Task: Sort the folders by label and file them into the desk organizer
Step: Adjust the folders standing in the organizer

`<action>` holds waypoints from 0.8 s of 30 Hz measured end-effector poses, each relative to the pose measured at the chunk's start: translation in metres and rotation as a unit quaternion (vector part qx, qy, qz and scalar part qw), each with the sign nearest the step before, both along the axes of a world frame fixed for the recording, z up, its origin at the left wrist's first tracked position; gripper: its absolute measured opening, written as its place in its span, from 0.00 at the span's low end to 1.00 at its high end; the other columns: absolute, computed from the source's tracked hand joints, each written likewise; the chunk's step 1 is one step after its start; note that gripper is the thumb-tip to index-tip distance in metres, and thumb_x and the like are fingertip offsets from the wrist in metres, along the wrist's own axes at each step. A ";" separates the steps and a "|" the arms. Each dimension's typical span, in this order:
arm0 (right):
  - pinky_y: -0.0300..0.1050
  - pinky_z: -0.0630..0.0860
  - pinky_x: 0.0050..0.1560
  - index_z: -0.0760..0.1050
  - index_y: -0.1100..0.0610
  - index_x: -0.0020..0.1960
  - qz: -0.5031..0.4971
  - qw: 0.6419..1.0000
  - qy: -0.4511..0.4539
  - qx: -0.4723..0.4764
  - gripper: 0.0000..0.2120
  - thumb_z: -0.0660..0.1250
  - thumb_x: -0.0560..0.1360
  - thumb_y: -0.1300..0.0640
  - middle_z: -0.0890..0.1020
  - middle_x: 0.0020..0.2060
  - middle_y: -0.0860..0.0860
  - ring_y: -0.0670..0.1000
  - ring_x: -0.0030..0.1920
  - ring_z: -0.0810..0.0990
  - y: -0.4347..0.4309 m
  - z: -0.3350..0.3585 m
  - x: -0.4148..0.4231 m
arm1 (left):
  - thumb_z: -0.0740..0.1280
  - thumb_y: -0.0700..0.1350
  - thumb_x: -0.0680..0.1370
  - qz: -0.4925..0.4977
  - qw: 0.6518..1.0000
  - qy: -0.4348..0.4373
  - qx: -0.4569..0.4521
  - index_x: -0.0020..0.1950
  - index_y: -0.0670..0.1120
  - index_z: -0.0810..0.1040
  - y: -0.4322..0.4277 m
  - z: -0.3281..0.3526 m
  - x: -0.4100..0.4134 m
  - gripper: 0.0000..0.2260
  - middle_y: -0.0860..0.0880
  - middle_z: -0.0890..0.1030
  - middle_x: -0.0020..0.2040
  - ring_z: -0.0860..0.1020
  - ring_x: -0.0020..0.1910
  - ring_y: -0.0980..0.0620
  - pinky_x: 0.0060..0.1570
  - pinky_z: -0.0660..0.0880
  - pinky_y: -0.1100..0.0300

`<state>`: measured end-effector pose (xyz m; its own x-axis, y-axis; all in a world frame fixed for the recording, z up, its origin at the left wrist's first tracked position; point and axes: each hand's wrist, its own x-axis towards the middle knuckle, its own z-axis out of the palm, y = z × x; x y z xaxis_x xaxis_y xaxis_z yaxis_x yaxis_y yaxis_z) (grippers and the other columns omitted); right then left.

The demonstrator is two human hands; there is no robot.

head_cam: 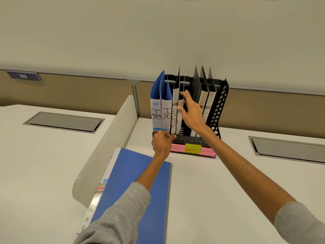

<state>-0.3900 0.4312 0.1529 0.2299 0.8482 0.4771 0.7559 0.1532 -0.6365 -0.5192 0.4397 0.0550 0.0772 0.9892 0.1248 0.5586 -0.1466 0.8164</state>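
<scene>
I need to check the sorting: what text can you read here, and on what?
"213": partition plaque
"HR": left blue folder, also "SRS"; second blue folder
"SPORTS": first black folder; the next black folder partly hidden
"Punchless File": right black folders
"FINANCE": yellow note on desk organizer
Pink notes: too faint to read.
Flat blue folder: edge print too small.
</scene>
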 end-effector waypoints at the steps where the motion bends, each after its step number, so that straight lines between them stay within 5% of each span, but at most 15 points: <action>1: 0.37 0.69 0.56 0.60 0.53 0.76 -0.018 1.000 -0.006 -0.001 0.29 0.65 0.78 0.63 0.58 0.78 0.57 0.53 0.66 0.74 -0.004 -0.002 -0.003 | 0.76 0.50 0.72 0.000 1.000 0.003 0.003 0.38 0.43 0.82 -0.002 0.002 -0.004 0.10 0.49 0.83 0.37 0.77 0.37 0.53 0.41 0.76 0.56; 3: 0.34 0.68 0.54 0.58 0.53 0.77 -0.053 0.999 -0.012 0.004 0.31 0.64 0.77 0.65 0.48 0.79 0.56 0.50 0.68 0.69 -0.018 -0.008 -0.014 | 0.75 0.50 0.73 0.005 1.000 0.008 0.005 0.42 0.45 0.83 -0.008 0.004 -0.015 0.09 0.50 0.84 0.40 0.79 0.40 0.52 0.44 0.76 0.55; 6: 0.33 0.69 0.51 0.59 0.55 0.76 -0.063 0.998 -0.007 0.013 0.31 0.64 0.76 0.68 0.50 0.79 0.57 0.49 0.66 0.60 -0.041 -0.030 -0.036 | 0.73 0.47 0.75 0.020 1.000 0.011 0.006 0.50 0.46 0.83 -0.022 0.000 -0.038 0.07 0.49 0.85 0.46 0.81 0.46 0.50 0.45 0.76 0.57; 8: 0.34 0.68 0.58 0.60 0.54 0.75 -0.044 0.999 0.026 -0.015 0.29 0.63 0.77 0.67 0.51 0.79 0.56 0.49 0.70 0.63 -0.054 -0.050 -0.054 | 0.70 0.44 0.76 0.033 0.999 0.017 0.013 0.55 0.45 0.80 -0.035 -0.006 -0.055 0.09 0.48 0.84 0.49 0.82 0.48 0.48 0.44 0.75 0.57; 10: 0.41 0.68 0.66 0.61 0.55 0.74 -0.024 0.997 0.041 -0.063 0.27 0.64 0.77 0.65 0.60 0.77 0.57 0.55 0.72 0.66 -0.064 -0.071 -0.073 | 0.69 0.41 0.77 0.048 0.999 0.017 0.012 0.60 0.45 0.78 -0.049 -0.014 -0.075 0.12 0.47 0.83 0.53 0.81 0.51 0.48 0.45 0.73 0.60; 12: 0.44 0.71 0.59 0.64 0.57 0.71 0.008 0.993 0.032 -0.113 0.25 0.65 0.76 0.63 0.73 0.68 0.58 0.58 0.66 0.74 -0.073 -0.090 -0.092 | 0.68 0.39 0.77 0.057 0.998 0.015 0.002 0.63 0.45 0.75 -0.062 -0.022 -0.096 0.15 0.46 0.81 0.58 0.79 0.55 0.47 0.51 0.73 0.57; 16: 0.48 0.70 0.58 0.67 0.59 0.70 0.083 0.974 0.014 -0.212 0.23 0.67 0.77 0.58 0.76 0.64 0.57 0.59 0.62 0.75 -0.087 -0.124 -0.128 | 0.65 0.35 0.77 0.074 0.997 0.028 0.001 0.67 0.42 0.72 -0.088 -0.037 -0.144 0.18 0.45 0.77 0.63 0.76 0.61 0.45 0.61 0.73 0.48; 24: 0.52 0.70 0.64 0.67 0.59 0.70 0.125 0.948 0.001 -0.293 0.22 0.66 0.78 0.55 0.74 0.67 0.55 0.57 0.67 0.72 -0.109 -0.163 -0.187 | 0.67 0.38 0.74 0.181 0.973 0.141 0.034 0.62 0.46 0.76 -0.128 -0.048 -0.221 0.16 0.48 0.78 0.55 0.72 0.42 0.50 0.55 0.66 0.55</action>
<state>-0.5768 0.3222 -0.0100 -0.0127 0.9956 -0.0927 0.7416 -0.0528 -0.6688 -0.7401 0.3112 0.0068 -0.2341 0.9481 0.2152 0.7844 0.0535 0.6180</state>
